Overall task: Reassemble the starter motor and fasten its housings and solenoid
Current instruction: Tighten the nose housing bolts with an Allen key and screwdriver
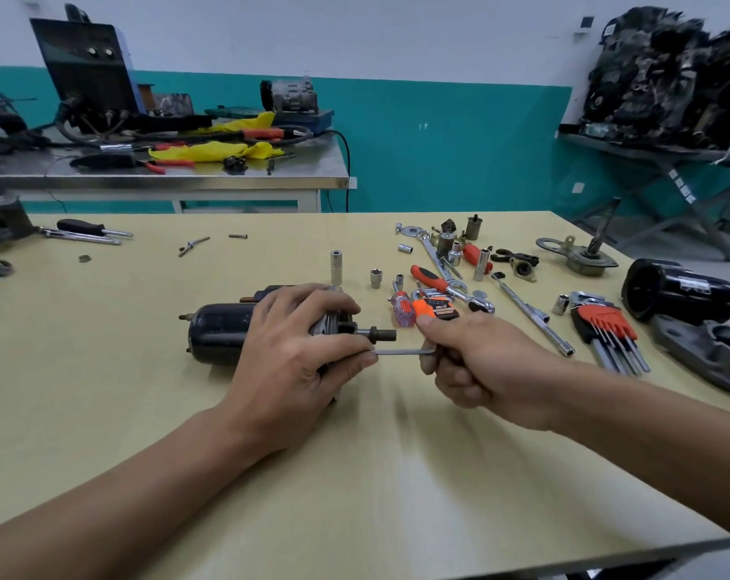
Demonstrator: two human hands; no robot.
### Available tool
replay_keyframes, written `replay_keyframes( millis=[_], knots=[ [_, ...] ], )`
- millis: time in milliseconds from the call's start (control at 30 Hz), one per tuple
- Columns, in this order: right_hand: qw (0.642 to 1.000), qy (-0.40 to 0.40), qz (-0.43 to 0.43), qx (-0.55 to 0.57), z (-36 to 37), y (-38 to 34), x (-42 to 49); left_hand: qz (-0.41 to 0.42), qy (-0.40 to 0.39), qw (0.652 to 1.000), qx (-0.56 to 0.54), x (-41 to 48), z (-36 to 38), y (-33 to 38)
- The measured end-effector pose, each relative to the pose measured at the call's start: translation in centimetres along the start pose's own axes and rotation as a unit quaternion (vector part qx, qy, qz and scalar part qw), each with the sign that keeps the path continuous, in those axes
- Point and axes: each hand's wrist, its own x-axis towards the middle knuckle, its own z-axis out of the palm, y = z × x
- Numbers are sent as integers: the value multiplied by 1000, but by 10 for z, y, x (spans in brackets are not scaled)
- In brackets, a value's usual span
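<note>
Both forearms reach in from the near edge of the surface [354,496] toward its middle. Left hand [296,357]: curled over the open end of the starter motor [216,332], which lies on its side at mid-surface with its shaft [380,334] pointing right. I read this grip as a brace, so that the round black body cannot roll while a fastener is turned. One fingertip of that hand touches the long arm of the hex key [400,352], apparently steering its tip. Right hand [476,362]: closed round the key's short arm at the bend, placed to turn it. The key runs level, just below the shaft and parallel with it. The left fingers hide the tip, so I cannot tell whether it is seated in a screw.

Just behind the right hand lie a small screwdriver [403,307], an orange bit holder [436,309] and a ratchet [434,280]. Two sockets [336,267] stand upright behind the motor. To the right are an extension bar [530,313], a fanned hex key set [605,328], a geared end housing [580,257] and a second motor body [681,290], all well apart from the work. I judge the shaft, close above the key, the likeliest limit on its swing.
</note>
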Motion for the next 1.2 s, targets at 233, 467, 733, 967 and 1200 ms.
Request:
replay_keyframes(
  millis=[233,467,733,967,1200],
  knots=[
    [881,65,-246,-398,-12,-1,-4,0,1,1000,-2,-1,-1,-1],
    [583,91,-536,-604,-39,8,7,5,6,1000,-2,-2,0,-1],
    [980,7,-139,-144,0,24,-13,-1,14,1000,1,-2,2,-1],
    [955,-23,-128,-265,-9,1,-18,0,18,1000,9,-2,2,-1],
    [550,45,-569,-610,-38,4,-3,7,30,999,12,-2,3,-3]
  ],
)
